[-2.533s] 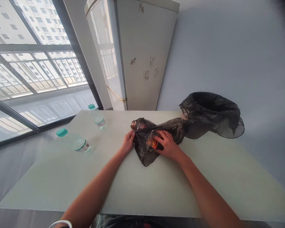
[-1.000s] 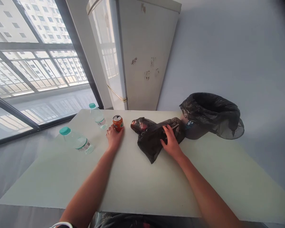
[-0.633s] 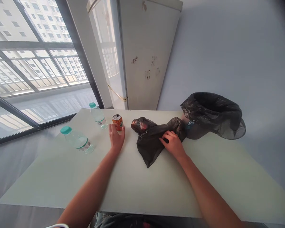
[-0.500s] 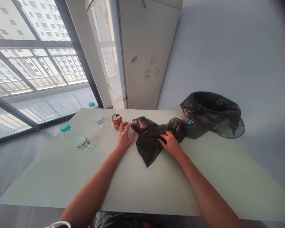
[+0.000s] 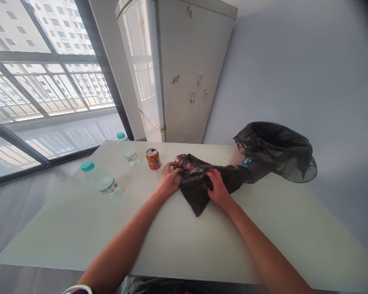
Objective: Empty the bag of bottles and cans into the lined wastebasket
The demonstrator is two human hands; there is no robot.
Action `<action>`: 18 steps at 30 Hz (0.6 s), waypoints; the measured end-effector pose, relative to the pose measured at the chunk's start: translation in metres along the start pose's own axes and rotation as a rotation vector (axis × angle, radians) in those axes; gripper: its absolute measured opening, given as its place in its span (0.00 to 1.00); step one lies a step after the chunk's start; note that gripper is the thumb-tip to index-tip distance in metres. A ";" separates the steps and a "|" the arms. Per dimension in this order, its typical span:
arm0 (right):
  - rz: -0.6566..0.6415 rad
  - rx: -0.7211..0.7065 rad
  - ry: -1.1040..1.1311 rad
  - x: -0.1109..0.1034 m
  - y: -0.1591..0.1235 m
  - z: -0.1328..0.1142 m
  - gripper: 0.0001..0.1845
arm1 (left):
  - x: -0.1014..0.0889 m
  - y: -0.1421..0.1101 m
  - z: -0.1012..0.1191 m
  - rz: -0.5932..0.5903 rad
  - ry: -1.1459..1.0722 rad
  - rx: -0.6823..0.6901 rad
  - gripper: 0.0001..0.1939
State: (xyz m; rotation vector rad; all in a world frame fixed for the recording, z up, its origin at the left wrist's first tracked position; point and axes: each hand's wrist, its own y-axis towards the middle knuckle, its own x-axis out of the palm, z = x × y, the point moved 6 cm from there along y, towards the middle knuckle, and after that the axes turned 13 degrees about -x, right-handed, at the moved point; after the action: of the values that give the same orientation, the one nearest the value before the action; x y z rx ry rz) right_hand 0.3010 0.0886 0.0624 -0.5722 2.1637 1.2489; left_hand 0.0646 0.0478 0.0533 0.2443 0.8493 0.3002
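Note:
A black plastic bag (image 5: 196, 198) lies on the table in front of me, with a reddish object (image 5: 188, 166) showing through its thin film near the left end. My left hand (image 5: 169, 179) has its fingers curled round that left end. Farther right, my right hand (image 5: 217, 188) pinches the bag's middle, its fingertips partly hidden in the folds. Just beyond my left hand an orange drink can (image 5: 153, 160) stands upright, apart from the fingers. The bag's right end reaches the bin at the right.
Two clear bottles with green caps, the nearer one (image 5: 101, 179) and the farther one (image 5: 128, 151), stand on the table's left side. A bin lined with black plastic (image 5: 276, 141) is at the right. Behind the table (image 5: 184, 245) rise a fridge (image 5: 193, 61) and a wall.
My left hand has moved right, away from the orange can, and closed on the bag's left end. My right hand now grips the bag, which has been stretched and shifted slightly right.

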 end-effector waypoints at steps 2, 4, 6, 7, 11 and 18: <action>-0.024 0.048 0.038 0.002 -0.003 0.007 0.10 | 0.002 -0.001 0.002 -0.079 -0.110 0.033 0.12; -0.062 0.073 0.084 0.006 -0.007 0.013 0.14 | 0.007 -0.003 0.003 -0.211 -0.259 0.041 0.11; -0.060 0.094 0.086 0.008 -0.011 0.017 0.19 | 0.011 -0.007 0.004 -0.288 -0.369 0.023 0.10; -0.049 0.097 0.075 0.008 -0.013 0.018 0.18 | 0.011 -0.009 0.005 -0.298 -0.397 0.021 0.09; -0.067 0.049 0.066 0.013 -0.016 0.012 0.28 | 0.007 -0.012 0.013 -0.215 -0.416 0.089 0.14; -0.194 0.035 0.114 0.026 -0.003 0.001 0.27 | 0.016 -0.006 0.003 -0.212 -0.275 0.046 0.29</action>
State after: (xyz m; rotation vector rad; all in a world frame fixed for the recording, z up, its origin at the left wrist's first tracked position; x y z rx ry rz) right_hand 0.2838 0.0863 0.0434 -0.8349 2.1584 1.0967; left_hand 0.0781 0.0480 0.0423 0.2297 0.6042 0.0469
